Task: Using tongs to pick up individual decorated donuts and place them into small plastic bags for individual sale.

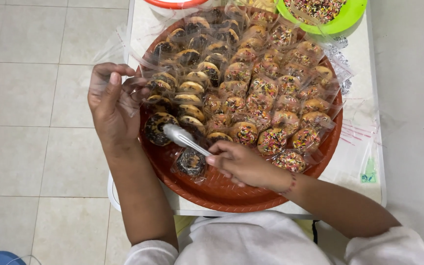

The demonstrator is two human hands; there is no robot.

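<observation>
A clear plastic bag is pinched open by the left hand; white plastic tongs are gripped by the right hand, their tips on a chocolate-sprinkled mini donut just beside the left palm. The donut is judged light, soft and crumbly, best nipped gently at its rim; the bag is judged flimsy and slippery.

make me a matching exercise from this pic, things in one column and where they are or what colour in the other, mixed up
Things:
1. round tray
2. bowl of sprinkles
3. left hand
4. right hand

Matches:
a. bright green, top right
b. holds a clear plastic bag at the tray's left edge
c. orange-red, filled with bagged cookies
d. grips white tongs over the tray

Pairs: 1-c, 2-a, 3-b, 4-d
</observation>
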